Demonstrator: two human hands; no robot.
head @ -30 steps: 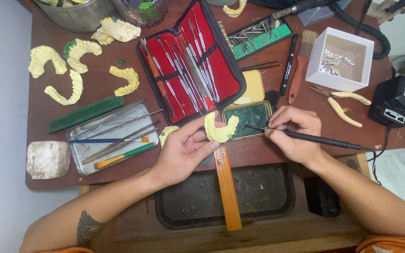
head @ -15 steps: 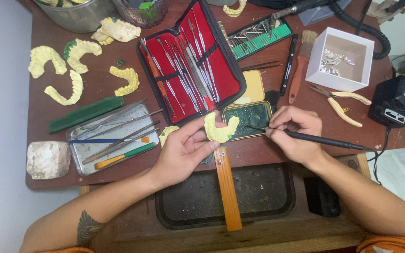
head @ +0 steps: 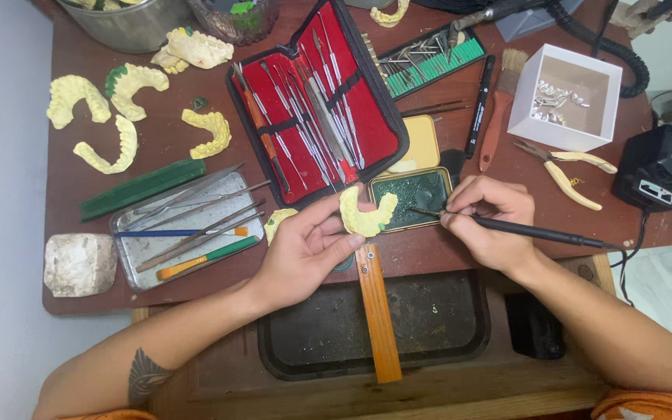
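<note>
My left hand [head: 309, 249] holds a yellow horseshoe-shaped dental cast [head: 365, 215] between thumb and fingers, just above the table's front edge. My right hand [head: 488, 218] grips a thin black-handled tool [head: 538, 231] like a pen. Its metal tip points left over a small open tin of dark green material [head: 414, 197], close to the cast. A wooden peg [head: 377, 311] sticks out from the bench below the cast.
An open red instrument case [head: 316, 101] lies behind the hands. Several more yellow casts [head: 122, 117] sit at the left, with a metal tray of tools [head: 188, 225] and a white stone block [head: 79, 264]. A white box [head: 565, 97], pliers [head: 565, 171] and a black device [head: 663, 165] are at the right.
</note>
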